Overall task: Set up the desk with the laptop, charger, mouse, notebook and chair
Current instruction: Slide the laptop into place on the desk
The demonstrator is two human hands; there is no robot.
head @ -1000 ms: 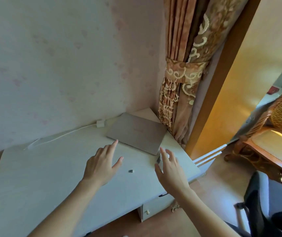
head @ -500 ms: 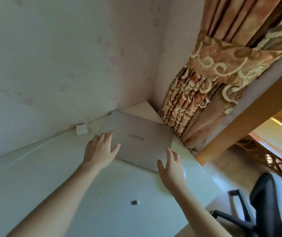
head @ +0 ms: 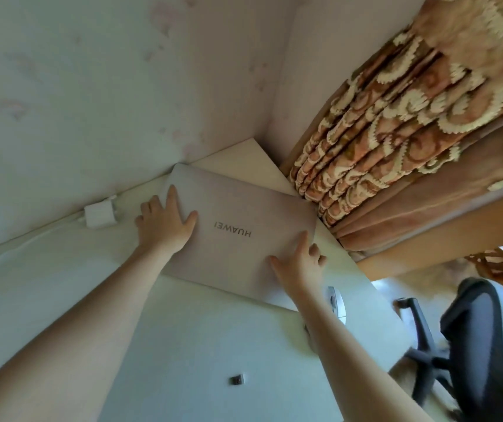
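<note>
While both hands rest on the closed laptop (head: 238, 236), I see it lying flat on the desk (head: 183, 345), near the far corner where the two walls meet. My left hand (head: 164, 226) lies on the left part of the lid, palm down, with the fingers spread wide; the smaller fingers hang over the left edge of the lid, so I cannot tell if they curl under it. My right hand (head: 300, 263) lies on the right near part of the lid, also flat and open, with the fingers pointing to the far right corner. Neither hand grips anything that I can see. The brand letters on the lid are between the two hands and read upside down from my view.

Just beside the left hand, to its left, the white charger (head: 100, 213) stands against the wall, and its cable (head: 24, 248) runs along the wall to the left. The mouse (head: 337, 306) lies near the right edge of the desk, partly hidden behind my right forearm. A small dark dongle (head: 238, 379) lies alone on the desk, nearer to me and well apart from the laptop. The black chair (head: 481, 339) stands to the right of the desk, and a patterned curtain (head: 396, 132) hangs behind the laptop's far right corner.
</note>
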